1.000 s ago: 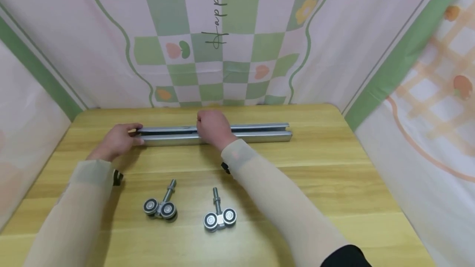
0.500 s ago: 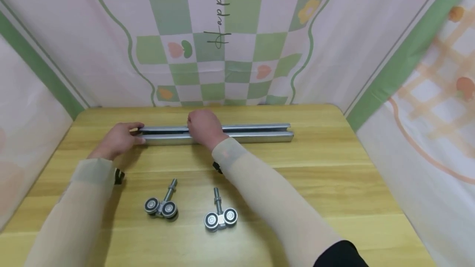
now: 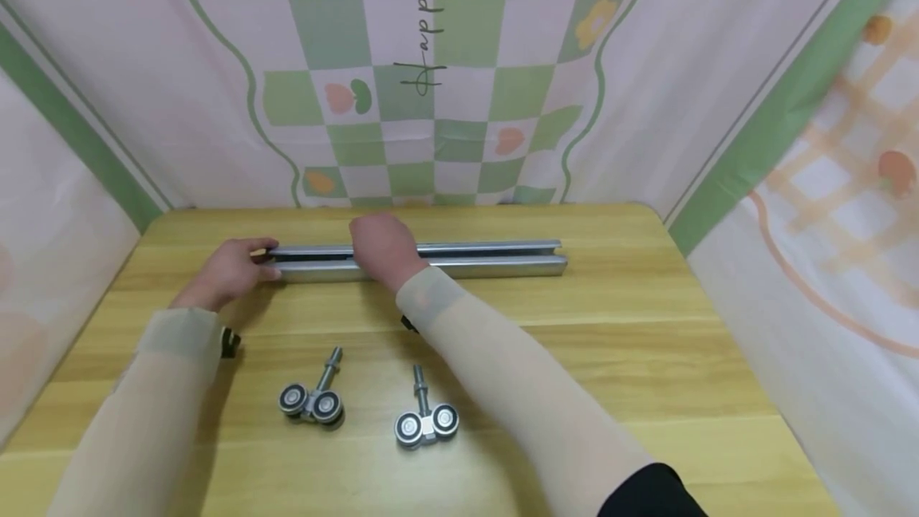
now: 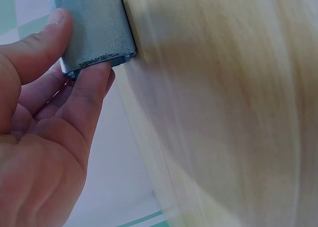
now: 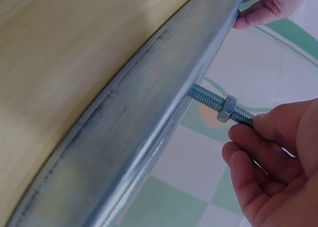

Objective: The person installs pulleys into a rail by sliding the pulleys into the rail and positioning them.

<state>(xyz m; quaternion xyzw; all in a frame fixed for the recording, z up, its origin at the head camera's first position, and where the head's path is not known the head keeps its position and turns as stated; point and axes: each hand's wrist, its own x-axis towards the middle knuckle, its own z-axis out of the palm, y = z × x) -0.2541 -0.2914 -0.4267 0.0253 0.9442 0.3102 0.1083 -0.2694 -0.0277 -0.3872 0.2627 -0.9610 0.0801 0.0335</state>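
Observation:
A silvery metal sliding-door track [image 3: 502, 268] lies crosswise near the back of the table, its slot facing up. At its left end my left hand [image 3: 228, 271] grips it; in the left wrist view the thumb presses the side wall and the fingers sit at the open end. My right hand [image 3: 388, 247] is over the track, left of its middle. In the right wrist view its thumb and fingers pinch the tip of a threaded bolt [image 5: 206, 98] with a hex nut [image 5: 227, 109], which sticks out of the slot. Whatever the bolt joins inside the track is hidden.
Two roller trolleys, a left one [image 3: 311, 404] and a right one [image 3: 427, 424], lie on the wooden table [image 3: 646, 357] in front of the track, each with wheels and a threaded bolt. Patterned cloth [image 3: 459, 86] hangs behind the table.
My right hand has moved left along the track toward my left hand. The left hand stays at the track's end, and the two trolleys on the table have not moved.

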